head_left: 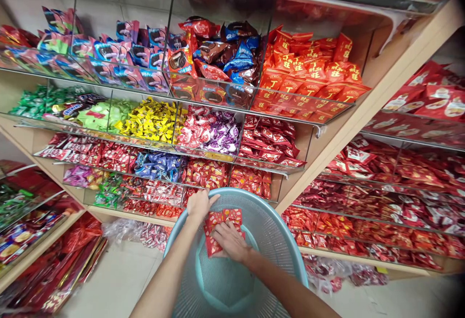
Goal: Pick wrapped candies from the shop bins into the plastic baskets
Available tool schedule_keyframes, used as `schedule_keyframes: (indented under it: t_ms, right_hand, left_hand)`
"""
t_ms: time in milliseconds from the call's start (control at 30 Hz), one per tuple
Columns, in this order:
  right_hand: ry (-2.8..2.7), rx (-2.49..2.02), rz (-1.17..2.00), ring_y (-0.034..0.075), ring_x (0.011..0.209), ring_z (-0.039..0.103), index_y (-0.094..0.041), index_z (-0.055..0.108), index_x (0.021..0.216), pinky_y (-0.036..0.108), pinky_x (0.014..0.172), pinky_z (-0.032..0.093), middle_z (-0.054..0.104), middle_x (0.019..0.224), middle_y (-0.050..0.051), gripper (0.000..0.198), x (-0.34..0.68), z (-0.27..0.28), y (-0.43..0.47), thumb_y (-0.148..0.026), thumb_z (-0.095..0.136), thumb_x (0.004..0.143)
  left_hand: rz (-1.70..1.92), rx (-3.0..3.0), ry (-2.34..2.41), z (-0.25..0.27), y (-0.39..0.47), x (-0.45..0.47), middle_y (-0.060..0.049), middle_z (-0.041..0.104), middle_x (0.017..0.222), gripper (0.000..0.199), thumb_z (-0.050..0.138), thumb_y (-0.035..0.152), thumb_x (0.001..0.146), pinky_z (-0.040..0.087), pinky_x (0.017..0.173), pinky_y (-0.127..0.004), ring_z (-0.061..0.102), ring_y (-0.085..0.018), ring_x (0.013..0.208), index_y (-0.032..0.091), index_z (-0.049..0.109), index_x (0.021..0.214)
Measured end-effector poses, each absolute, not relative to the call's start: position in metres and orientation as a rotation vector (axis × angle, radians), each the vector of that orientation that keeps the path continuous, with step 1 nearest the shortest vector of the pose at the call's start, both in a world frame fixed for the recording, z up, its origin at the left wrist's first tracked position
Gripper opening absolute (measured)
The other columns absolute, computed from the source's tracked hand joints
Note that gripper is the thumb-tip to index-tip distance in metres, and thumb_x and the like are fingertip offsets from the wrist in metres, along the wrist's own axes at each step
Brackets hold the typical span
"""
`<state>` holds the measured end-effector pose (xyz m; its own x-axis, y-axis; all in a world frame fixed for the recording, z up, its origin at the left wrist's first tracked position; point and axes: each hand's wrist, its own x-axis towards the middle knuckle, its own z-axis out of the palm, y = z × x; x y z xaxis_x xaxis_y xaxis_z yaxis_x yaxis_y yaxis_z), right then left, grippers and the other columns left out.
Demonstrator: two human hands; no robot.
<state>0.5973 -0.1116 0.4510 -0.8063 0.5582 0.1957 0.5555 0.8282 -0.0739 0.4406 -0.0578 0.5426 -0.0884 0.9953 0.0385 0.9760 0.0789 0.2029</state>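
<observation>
A light blue plastic basket (293, 240) with perforated walls stands in front of the shelves. My left hand (198, 205) grips its far left rim, the thumb lying toward the inside. Inside the basket, my right hand (229, 241) is closed over several red candy packets (231, 215) with a spotted pattern. Its fingers cover part of them, and the fingertips' underside is hidden. Below the hand, the basket's bottom (232, 286) shows. Just beyond the rim, similar red packets (250, 182) fill a low shelf compartment.
Glass-fronted shelves hold yellow sweets (154, 120), purple-wrapped sweets (223, 136), blue packets (160, 165) and large red packets (308, 75). A wooden upright (363, 114) separates them from shelves on the right. Plastic bags (125, 230) lie on the tiled floor (116, 274).
</observation>
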Motion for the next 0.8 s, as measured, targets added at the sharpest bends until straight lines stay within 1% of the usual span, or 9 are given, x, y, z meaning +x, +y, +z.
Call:
schedule_keyframes:
  t_ms: [133, 300, 500, 667, 800]
  right_hand:
    - [-2.764, -0.934, -0.02, 0.021, 0.09, 0.045, -0.021, 0.05, 0.109, 0.039, 0.089, 0.031, 0.054, 0.095, 0.005, 0.061, 0.592, 0.452, -0.115, -0.066, 0.053, 0.067]
    - [-2.734, -0.964, -0.03, 0.021, 0.089, 0.045, -0.021, 0.052, 0.108, 0.04, 0.089, 0.031, 0.054, 0.096, 0.007, 0.063, 0.592, 0.453, -0.117, -0.067, 0.054, 0.066]
    - [-2.73, -0.953, -0.075, 0.022, 0.09, 0.046, -0.02, 0.051, 0.107, 0.041, 0.091, 0.032, 0.055, 0.096, 0.005, 0.065, 0.593, 0.453, -0.119, -0.066, 0.059, 0.061]
    - [-2.701, -0.947, -0.034, 0.022, 0.089, 0.047, -0.021, 0.051, 0.108, 0.04, 0.088, 0.034, 0.056, 0.095, 0.005, 0.061, 0.594, 0.454, -0.121, -0.066, 0.054, 0.066]
    - [-2.623, -0.992, 0.027, 0.021, 0.089, 0.049, -0.021, 0.051, 0.108, 0.04, 0.087, 0.034, 0.057, 0.098, 0.006, 0.054, 0.595, 0.476, -0.126, -0.062, 0.049, 0.073]
  left_hand:
    - [0.289, 2.085, 2.235, 0.54, -0.057, 0.44, -0.013, 0.066, 0.085, 0.064, 0.022, 0.067, 0.078, 0.046, 0.068, -0.036, 0.063, -0.029, 0.082, 0.018, 0.058, 0.097]
    - [0.298, 2.095, 2.241, 0.539, -0.056, 0.439, -0.013, 0.066, 0.084, 0.063, 0.021, 0.066, 0.079, 0.046, 0.067, -0.036, 0.063, -0.029, 0.082, 0.018, 0.058, 0.096]
    - [0.288, 2.089, 2.244, 0.539, -0.057, 0.44, -0.013, 0.066, 0.085, 0.064, 0.02, 0.066, 0.079, 0.045, 0.069, -0.037, 0.062, -0.029, 0.083, 0.018, 0.058, 0.098]
    - [0.29, 2.08, 2.24, 0.539, -0.057, 0.44, -0.013, 0.065, 0.087, 0.065, 0.02, 0.067, 0.078, 0.045, 0.069, -0.037, 0.062, -0.029, 0.084, 0.017, 0.059, 0.096]
    - [0.277, 2.078, 2.222, 0.537, -0.057, 0.439, -0.014, 0.065, 0.087, 0.067, 0.019, 0.067, 0.078, 0.044, 0.07, -0.036, 0.061, -0.028, 0.086, 0.016, 0.059, 0.096]
